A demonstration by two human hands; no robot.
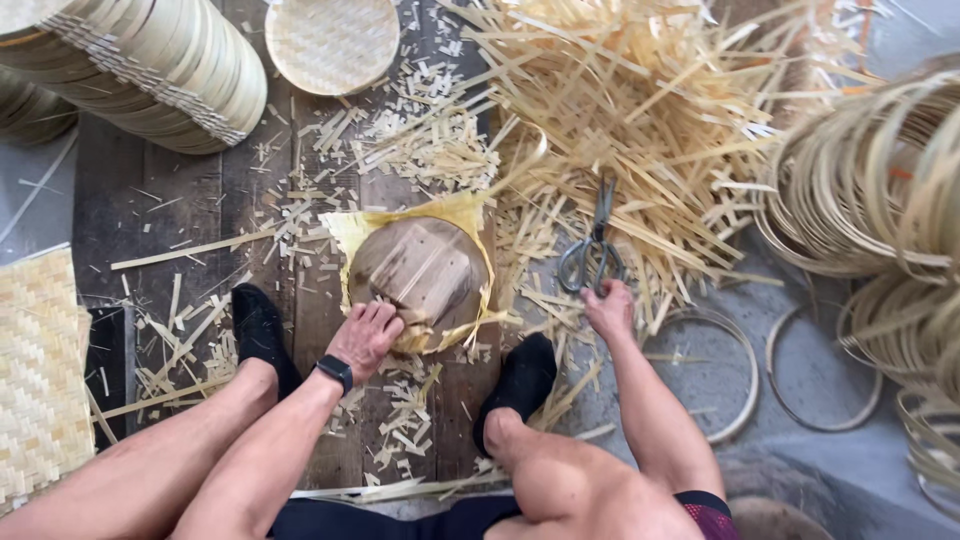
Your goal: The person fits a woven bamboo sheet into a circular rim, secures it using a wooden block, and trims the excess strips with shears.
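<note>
So the main thing here is a round wooden block sitting on a square woven bamboo mat, right between the person's two black-socked feet on the plank floor. The block looks stiff and fairly heavy, the sort of thing that stays put under pressure. The mat under it seems light, thin and springy, with edges curling up around the block, so I'd guess it wants holding at the rim where it bends, and the cut ends could be splintery.

The left hand rests on the near edge of the block, fingers curled together and pressing down on block and mat. The right hand reaches out to a pair of scissors lying on the floor; its fingers touch the handle loops, but I can't tell whether they've closed on them.

Around that: a big pile of loose bamboo strips, short offcuts everywhere, bamboo hoops stacked on the right, a stack of finished round trays top left, and flat woven sheets on the left.
</note>
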